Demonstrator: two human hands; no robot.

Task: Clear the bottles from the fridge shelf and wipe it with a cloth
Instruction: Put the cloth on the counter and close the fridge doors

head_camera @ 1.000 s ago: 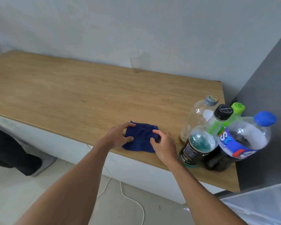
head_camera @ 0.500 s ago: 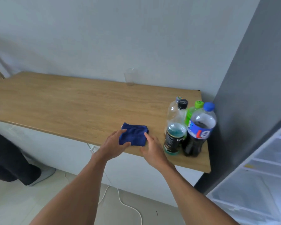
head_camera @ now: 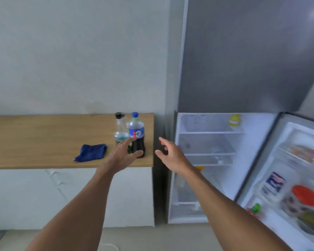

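A folded blue cloth (head_camera: 91,152) lies on the wooden counter (head_camera: 34,138), left of the bottles. A dark cola bottle with a blue cap (head_camera: 136,134) and a clear bottle with a black cap (head_camera: 120,129) stand at the counter's right end. My left hand (head_camera: 124,153) hovers open in front of these bottles, fingers spread, holding nothing. My right hand (head_camera: 168,153) is open in the air between the counter and the open fridge (head_camera: 207,142). The fridge's glass shelf (head_camera: 208,151) is bare; a yellow-capped bottle (head_camera: 234,120) sits on the shelf above.
The fridge door (head_camera: 297,178) stands open at right, its racks holding a red-lidded jar (head_camera: 304,198), a carton and other items. A white cabinet front (head_camera: 71,196) sits under the counter. A white cable lies on the floor below.
Both hands let go of the blue cloth and lifted off it, moving right. My view stepped back and swung right, bringing the open fridge into sight.
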